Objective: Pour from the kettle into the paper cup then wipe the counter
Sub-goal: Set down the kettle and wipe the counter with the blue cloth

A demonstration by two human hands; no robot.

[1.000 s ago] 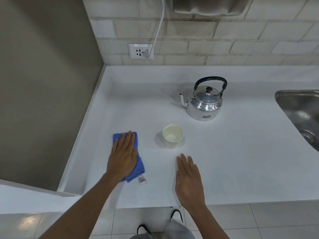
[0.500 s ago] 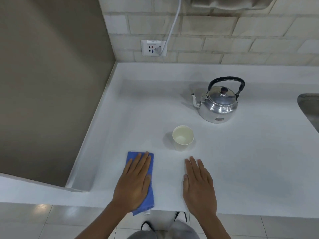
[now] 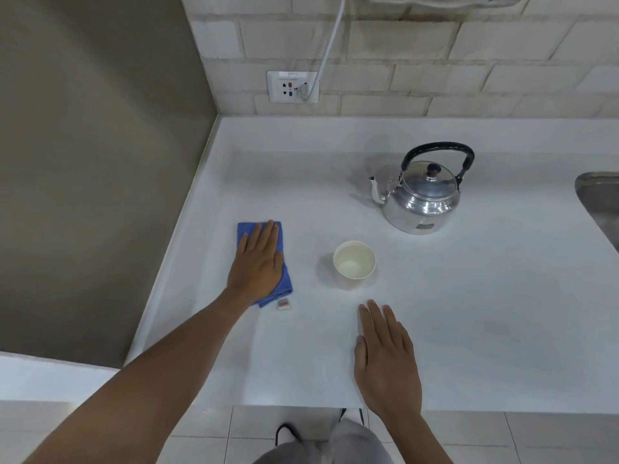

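On counter [image 3: 469,313], far L: L hand [image 3: 258,267] flat, fingers straight, pressing blue cloth [image 3: 244,231] | ctr: paper cup [image 3: 354,267] upright, apart from both hands | R hand [image 3: 385,360] flat on counter, holds nothing | back R: kettle [image 3: 422,195] upright, spout pointing L

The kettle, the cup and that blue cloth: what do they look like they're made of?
Kettle: polished metal, perhaps aluminium or steel, with mirror-like reflections; black handle looks like plastic. Paper cup: thin, matte, off-white paper. Blue cloth: soft fabric with a slightly nubby surface, possibly microfibre, flattened under the left hand.
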